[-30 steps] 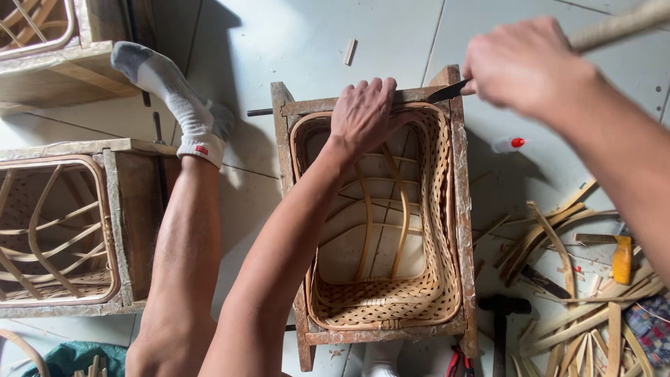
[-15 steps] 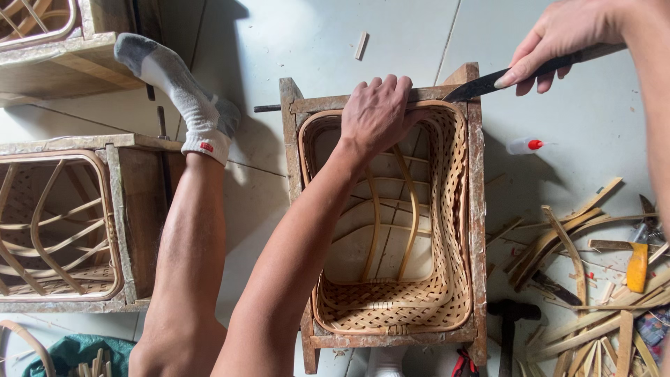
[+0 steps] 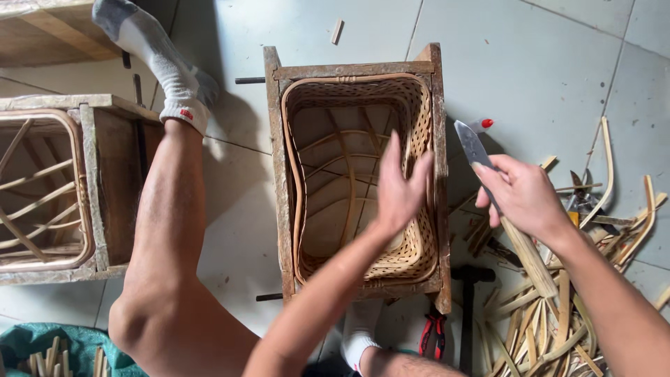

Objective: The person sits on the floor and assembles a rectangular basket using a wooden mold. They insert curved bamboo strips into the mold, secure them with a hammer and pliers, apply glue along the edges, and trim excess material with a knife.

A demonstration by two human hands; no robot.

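While your left hand [image 3: 399,187] is hovering with its fingers spread apart over the woven basket [image 3: 357,178], your right hand [image 3: 522,195] is gripping tightly the wooden handle of a knife [image 3: 499,203], blade pointing up. The basket is sitting inside a wooden frame [image 3: 279,174] on the tiled floor [image 3: 530,63], between your legs. Bamboo strips [image 3: 551,314] are lying near your right hand, and a second frame [image 3: 91,188] is standing at the left.

No packages, labels, signs or screens in view
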